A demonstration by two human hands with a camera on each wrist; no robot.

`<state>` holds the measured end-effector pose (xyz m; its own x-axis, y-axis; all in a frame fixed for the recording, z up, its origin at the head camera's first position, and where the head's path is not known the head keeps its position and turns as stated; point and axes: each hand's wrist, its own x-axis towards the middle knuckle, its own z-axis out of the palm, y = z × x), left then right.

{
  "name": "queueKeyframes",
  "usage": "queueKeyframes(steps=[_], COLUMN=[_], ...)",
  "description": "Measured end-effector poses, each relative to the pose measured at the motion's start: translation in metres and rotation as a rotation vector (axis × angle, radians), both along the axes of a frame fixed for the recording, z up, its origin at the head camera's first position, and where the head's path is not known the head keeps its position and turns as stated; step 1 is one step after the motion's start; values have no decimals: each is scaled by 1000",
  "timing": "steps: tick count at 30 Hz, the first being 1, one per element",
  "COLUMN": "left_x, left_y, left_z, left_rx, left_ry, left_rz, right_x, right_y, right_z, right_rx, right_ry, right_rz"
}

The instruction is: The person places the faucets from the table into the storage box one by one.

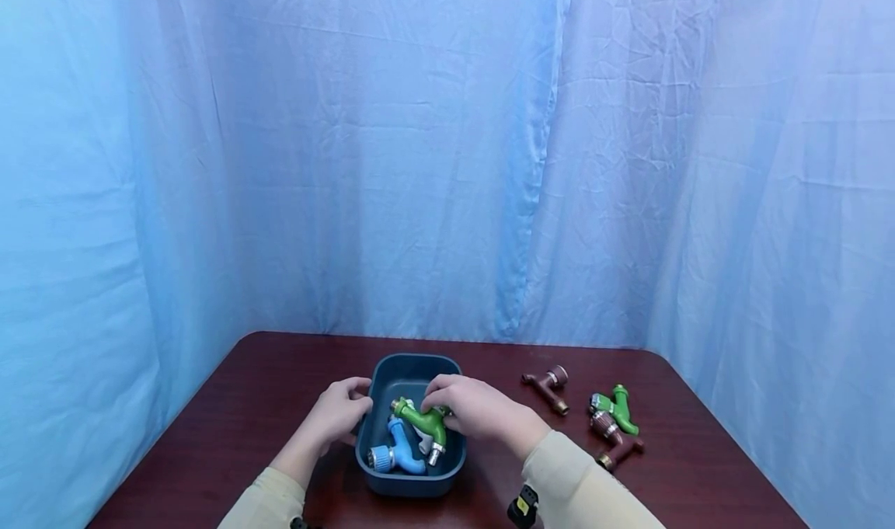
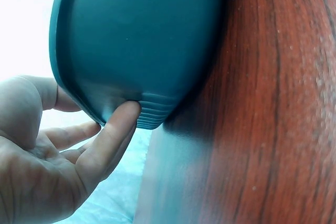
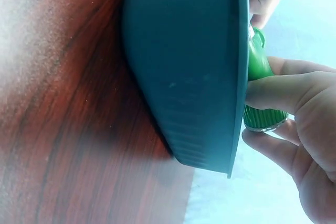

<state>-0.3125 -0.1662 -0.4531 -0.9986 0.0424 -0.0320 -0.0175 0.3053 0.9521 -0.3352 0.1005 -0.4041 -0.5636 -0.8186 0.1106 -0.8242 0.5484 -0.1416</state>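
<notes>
A dark blue plastic bin (image 1: 412, 485) stands on the table, and my left hand (image 1: 340, 411) holds it by its left wall. In the left wrist view, one finger presses the bin's ribbed outer wall while others lie behind the rim. My right hand (image 1: 470, 406) grips a green faucet (image 1: 428, 422) by its ribbed handle at the bin's right rim. Beneath that faucet, a blue faucet (image 1: 398, 450) lies in the bin, with its ribbed knob toward the near left corner. A white faucet (image 1: 424, 440) shows partly, mostly hidden under the green one.
Right of the bin, a brown faucet (image 1: 548, 389) lies on the dark red wood table (image 1: 294, 358). Farther right, another green faucet (image 1: 618, 409) lies against a second brown faucet (image 1: 617, 440). Light blue curtains (image 1: 433, 164) hang behind the table and along both sides.
</notes>
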Motion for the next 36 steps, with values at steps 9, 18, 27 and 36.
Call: queueKeyframes(steps=[9, 18, 27, 36], left_x=[0, 1, 1, 2], left_y=[0, 1, 2, 0], left_z=[0, 0, 1, 2], left_rx=[-4, -1, 4, 2], left_ry=[-1, 1, -3, -1], left_rz=[4, 3, 4, 9], right_x=[2, 2, 4, 4], right_y=[-2, -4, -4, -2], right_z=[0, -1, -2, 7], right_rx=[21, 44, 67, 54], right_ry=[2, -22, -60, -89], right_rz=[18, 44, 111, 88])
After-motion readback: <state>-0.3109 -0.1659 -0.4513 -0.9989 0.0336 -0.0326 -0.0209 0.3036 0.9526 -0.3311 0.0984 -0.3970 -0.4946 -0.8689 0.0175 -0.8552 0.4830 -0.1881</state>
